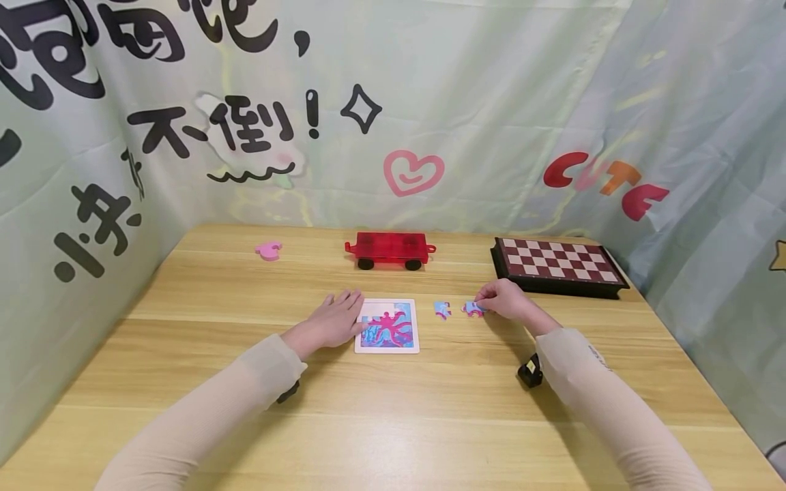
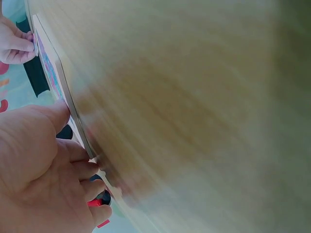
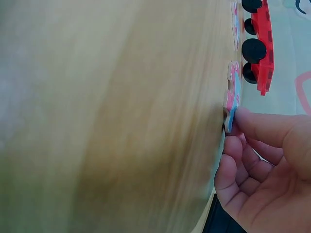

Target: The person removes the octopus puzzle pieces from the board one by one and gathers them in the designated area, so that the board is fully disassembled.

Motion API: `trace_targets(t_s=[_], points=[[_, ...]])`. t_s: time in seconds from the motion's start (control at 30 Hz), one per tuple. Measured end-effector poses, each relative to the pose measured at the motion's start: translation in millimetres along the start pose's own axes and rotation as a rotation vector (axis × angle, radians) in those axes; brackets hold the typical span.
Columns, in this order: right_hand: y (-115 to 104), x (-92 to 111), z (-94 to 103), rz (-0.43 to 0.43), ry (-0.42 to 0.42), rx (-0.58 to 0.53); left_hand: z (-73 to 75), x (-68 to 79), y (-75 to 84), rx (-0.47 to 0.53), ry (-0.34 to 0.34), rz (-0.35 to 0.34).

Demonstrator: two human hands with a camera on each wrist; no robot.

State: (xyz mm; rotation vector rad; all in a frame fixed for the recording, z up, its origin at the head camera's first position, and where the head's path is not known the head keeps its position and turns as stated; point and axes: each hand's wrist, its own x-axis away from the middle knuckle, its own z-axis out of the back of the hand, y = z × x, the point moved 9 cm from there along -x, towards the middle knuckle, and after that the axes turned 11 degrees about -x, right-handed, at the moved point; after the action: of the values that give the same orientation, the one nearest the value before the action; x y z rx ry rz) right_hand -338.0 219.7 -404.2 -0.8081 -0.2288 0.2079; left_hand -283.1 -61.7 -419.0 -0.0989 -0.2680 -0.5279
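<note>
Grip of the right hand (image 1: 506, 300) pinches a puzzle piece (image 1: 472, 309), the left hand (image 1: 333, 319), spread, touching the tray (image 1: 387, 350).

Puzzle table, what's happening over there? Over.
Left hand touching left side of puzzle tray, gap at its upper left. Right hand pinching puzzle piece. Loose piece lying between that and tray.

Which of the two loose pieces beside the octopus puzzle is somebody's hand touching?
The piece farther from the puzzle tray, towards the chessboard: the right hand pinches its edge. The other piece lies untouched.
</note>
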Motion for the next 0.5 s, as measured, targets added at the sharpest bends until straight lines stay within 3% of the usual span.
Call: trace_targets(t_s=[0.33, 0.5], points=[[1.9, -0.4, -0.4, -0.018, 0.001, -0.001, 1.2, -0.5, 0.7, -0.004, 0.005, -0.002], [-14.2, 1.6, -1.6, 0.041, -0.006, 0.011, 1.0, -1.4, 0.5, 0.001, 0.006, -0.002]])
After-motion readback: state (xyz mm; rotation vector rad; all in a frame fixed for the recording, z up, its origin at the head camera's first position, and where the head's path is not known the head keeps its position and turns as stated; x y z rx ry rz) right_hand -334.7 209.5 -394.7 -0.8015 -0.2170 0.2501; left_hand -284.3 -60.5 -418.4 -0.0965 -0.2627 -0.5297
